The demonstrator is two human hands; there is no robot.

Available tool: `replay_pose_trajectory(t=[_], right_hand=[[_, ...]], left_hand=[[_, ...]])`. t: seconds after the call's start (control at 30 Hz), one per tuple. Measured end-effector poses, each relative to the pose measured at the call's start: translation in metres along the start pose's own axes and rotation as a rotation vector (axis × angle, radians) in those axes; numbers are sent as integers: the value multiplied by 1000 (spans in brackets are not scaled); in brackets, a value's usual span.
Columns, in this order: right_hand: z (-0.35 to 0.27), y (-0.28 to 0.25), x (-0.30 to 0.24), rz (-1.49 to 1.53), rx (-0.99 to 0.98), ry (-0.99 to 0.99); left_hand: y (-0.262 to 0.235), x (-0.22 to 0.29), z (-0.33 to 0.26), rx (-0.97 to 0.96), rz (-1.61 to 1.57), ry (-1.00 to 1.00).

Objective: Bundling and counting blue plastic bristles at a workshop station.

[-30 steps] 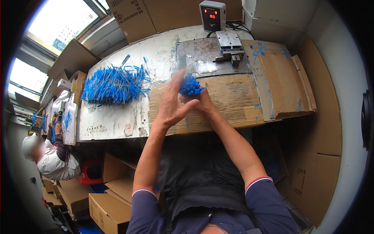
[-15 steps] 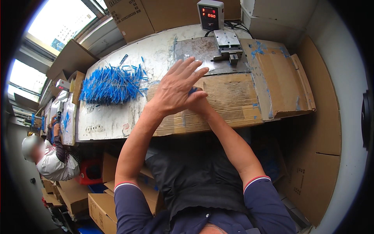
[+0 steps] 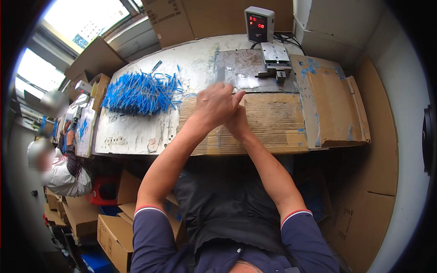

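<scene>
Over the middle of the bench my two hands are pressed together. The fingers of my left hand (image 3: 215, 104) are bent in, with the thumb pointing right over my right hand. My right hand (image 3: 237, 123) is closed and partly covered by the left. Whatever lies between them is hidden. Beneath them is a corrugated cardboard sheet (image 3: 268, 123). To the left lies a heap of thin blue-and-whitish strips (image 3: 139, 93). A metal clamp-like fixture (image 3: 276, 59) stands farther off to the right, on a metal plate (image 3: 236, 63).
Behind the fixture stands a box with a red digital display (image 3: 260, 26), its cables alongside. A flattened cardboard box (image 3: 334, 107) covers the bench's right end. Open cartons (image 3: 114, 239) stand on the floor at left. Another person (image 3: 68, 173) sits at a bench far left.
My left hand had its fingers stretched and spread; they are now bent in against my right hand. The whole view has shifted slightly.
</scene>
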State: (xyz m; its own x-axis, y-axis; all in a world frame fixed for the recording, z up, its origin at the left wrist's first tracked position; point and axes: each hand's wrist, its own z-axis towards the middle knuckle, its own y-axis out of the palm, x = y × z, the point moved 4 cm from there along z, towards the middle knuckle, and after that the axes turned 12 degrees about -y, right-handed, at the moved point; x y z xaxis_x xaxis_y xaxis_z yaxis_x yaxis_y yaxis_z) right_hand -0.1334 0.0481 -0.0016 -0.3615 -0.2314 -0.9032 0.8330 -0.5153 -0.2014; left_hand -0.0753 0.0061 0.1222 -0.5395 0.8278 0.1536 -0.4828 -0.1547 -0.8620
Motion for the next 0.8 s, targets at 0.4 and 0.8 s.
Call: replay_pose_trajectory(t=[0.4, 0.8], right_hand=[[-14, -1, -19, -4, 65, -87], [-11, -10, -9, -531, 388, -348]], left_hand=[[-10, -4, 2, 37, -56, -85], [-9, -12, -19, -158, -705, -406]])
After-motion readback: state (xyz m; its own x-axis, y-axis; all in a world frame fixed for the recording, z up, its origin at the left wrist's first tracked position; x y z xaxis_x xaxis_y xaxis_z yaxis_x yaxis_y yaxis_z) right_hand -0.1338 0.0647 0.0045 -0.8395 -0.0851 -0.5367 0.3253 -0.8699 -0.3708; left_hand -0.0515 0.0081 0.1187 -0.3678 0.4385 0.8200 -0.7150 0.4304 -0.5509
